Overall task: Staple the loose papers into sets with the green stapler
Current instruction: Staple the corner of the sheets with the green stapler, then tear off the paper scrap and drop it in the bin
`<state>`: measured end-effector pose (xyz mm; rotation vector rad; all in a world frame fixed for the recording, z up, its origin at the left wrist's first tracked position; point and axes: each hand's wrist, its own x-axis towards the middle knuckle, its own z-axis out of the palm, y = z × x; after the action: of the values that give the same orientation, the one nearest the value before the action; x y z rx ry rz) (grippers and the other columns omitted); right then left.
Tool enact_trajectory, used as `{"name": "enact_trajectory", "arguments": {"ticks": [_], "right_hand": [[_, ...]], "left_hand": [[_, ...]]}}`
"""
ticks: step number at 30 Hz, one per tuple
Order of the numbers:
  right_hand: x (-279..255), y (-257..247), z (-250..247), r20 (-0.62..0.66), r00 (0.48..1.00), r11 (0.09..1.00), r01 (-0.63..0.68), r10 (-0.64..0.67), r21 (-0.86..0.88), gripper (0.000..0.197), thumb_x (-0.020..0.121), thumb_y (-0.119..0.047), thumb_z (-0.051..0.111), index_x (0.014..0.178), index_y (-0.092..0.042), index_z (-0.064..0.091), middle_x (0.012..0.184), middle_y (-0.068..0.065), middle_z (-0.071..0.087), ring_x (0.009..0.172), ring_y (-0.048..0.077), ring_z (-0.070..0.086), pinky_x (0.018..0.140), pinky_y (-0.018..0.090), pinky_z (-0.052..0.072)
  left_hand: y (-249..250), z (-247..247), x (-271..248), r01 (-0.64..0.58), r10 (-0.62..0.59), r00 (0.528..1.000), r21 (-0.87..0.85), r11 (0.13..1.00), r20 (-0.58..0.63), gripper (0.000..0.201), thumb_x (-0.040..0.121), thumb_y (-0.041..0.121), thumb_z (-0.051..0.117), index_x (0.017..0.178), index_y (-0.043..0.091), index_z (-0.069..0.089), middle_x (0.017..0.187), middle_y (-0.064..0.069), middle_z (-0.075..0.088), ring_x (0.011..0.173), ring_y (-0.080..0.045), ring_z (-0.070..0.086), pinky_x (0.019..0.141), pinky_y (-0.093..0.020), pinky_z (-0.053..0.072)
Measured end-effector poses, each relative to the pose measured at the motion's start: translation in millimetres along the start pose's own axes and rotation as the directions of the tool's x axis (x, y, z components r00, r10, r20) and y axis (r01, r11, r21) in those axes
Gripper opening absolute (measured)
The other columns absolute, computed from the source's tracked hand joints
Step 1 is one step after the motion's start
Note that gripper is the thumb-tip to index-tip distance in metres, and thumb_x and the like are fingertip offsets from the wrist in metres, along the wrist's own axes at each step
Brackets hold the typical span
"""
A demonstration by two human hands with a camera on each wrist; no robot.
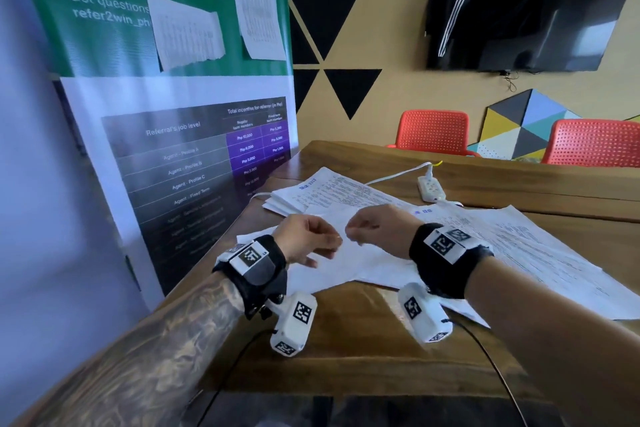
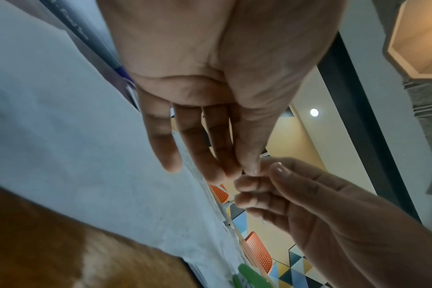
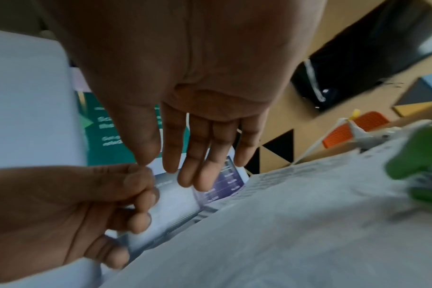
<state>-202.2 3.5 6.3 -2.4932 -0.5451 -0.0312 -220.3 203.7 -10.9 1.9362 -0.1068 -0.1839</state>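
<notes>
While hands meet, papers [image 1: 346, 198] (printed), power strip [image 1: 430, 189] beyond

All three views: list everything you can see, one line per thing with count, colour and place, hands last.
table: one, brown wood, under the hands
papers: several loose white printed sheets plus a pile at the far left, spread on the table
stapler: one, green, lying on the papers, seen only in the wrist views
power strip: one, white, far side of the table
chairs: two, orange, behind the table
screen: one, black, on the wall
banner: one, green and white, left of the table
left hand: raised over the papers, fingertips meeting the right hand's
right hand: raised, fingertips pinched together; anything held is too small to tell
</notes>
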Motion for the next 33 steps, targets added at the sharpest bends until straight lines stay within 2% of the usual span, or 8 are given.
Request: {"name": "enact_trajectory", "arguments": {"ticks": [4,8,15,19,22,27,30,33], "right_hand": [[5,-36,14,0.028,0.995,0.995,0.098,-0.099,0.014,0.006,0.089,-0.030,0.069,0.086,-0.026,0.072,0.077,-0.006,0.073,0.078,0.012,0.066,0.074,0.031,0.052],[8,-75,30,0.095,0.982,0.985,0.169,-0.166,-0.023,0.013,0.091,-0.027,0.064,0.081,-0.021,0.070,0.075,-0.006,0.073,0.071,0.010,0.065,0.063,0.023,0.046],[5,-124,90,0.184,0.951,0.968,0.248,-0.249,0.030,0.022,0.093,-0.040,0.063,0.102,-0.020,0.068,0.101,-0.005,0.071,0.092,0.013,0.065,0.086,0.029,0.050],[11,-107,92,0.344,0.936,0.901,0.212,-0.075,-0.378,0.045,0.091,-0.052,0.060,0.127,-0.026,0.056,0.141,-0.002,0.053,0.126,0.020,0.048,0.106,0.034,0.032],[15,-83,74,0.368,0.924,0.838,0.120,0.102,-0.533,0.049,0.092,-0.052,0.060,0.130,-0.021,0.056,0.144,0.002,0.050,0.129,0.023,0.045,0.104,0.033,0.031],[18,-38,67,0.345,0.921,0.851,0.029,0.181,-0.524,0.045,0.085,-0.050,0.069,0.121,-0.025,0.057,0.134,0.002,0.056,0.115,0.022,0.052,0.094,0.032,0.037],[17,-33,73,0.322,0.929,0.870,0.002,0.180,-0.493,0.045,0.085,-0.043,0.072,0.123,-0.022,0.058,0.132,0.007,0.058,0.110,0.023,0.054,0.098,0.037,0.039],[18,-22,81,0.286,0.946,0.892,-0.006,0.151,-0.452,0.049,0.080,-0.051,0.074,0.118,-0.024,0.060,0.127,0.007,0.060,0.108,0.027,0.056,0.098,0.041,0.042]], "left_hand": [[-7,-22,-20,-0.055,0.060,0.996,0.068,0.996,-0.067,0.021,0.089,0.020,0.076,0.101,0.003,0.074,0.091,-0.012,0.078,0.074,-0.012,0.073,0.068,-0.031,0.057],[-16,-55,-48,-0.061,0.071,0.993,0.107,0.992,-0.090,0.020,0.089,0.019,0.076,0.100,0.003,0.075,0.089,-0.010,0.078,0.077,-0.012,0.074,0.072,-0.032,0.060],[-57,-121,-107,0.026,-0.020,0.975,0.026,0.999,-0.223,0.006,0.092,0.010,0.067,0.092,0.006,0.071,0.078,-0.012,0.072,0.072,-0.018,0.068,0.058,-0.030,0.054],[-118,-182,-147,0.092,-0.135,0.858,-0.110,0.990,-0.496,0.009,0.091,0.013,0.065,0.081,0.012,0.065,0.072,-0.008,0.065,0.066,-0.018,0.061,0.054,-0.025,0.046],[-195,-210,-176,0.188,-0.327,0.708,-0.279,0.942,-0.626,0.014,0.090,0.011,0.064,0.076,0.014,0.063,0.069,-0.008,0.061,0.063,-0.021,0.057,0.057,-0.026,0.043],[-320,-169,-196,0.601,-0.550,0.652,-0.086,0.795,-0.522,0.020,0.080,0.004,0.070,0.061,0.010,0.069,0.056,-0.009,0.063,0.053,-0.023,0.057,0.053,-0.034,0.050],[-390,-139,-195,0.784,-0.639,0.609,0.234,0.575,-0.471,0.019,0.084,0.023,0.071,0.096,0.010,0.079,0.095,-0.006,0.077,0.088,-0.019,0.073,0.082,-0.031,0.059],[-433,-121,-201,0.816,-0.659,0.574,0.272,0.510,-0.486,0.034,0.090,0.032,0.065,0.118,0.013,0.073,0.121,-0.003,0.073,0.112,-0.016,0.069,0.087,-0.023,0.054]]}}
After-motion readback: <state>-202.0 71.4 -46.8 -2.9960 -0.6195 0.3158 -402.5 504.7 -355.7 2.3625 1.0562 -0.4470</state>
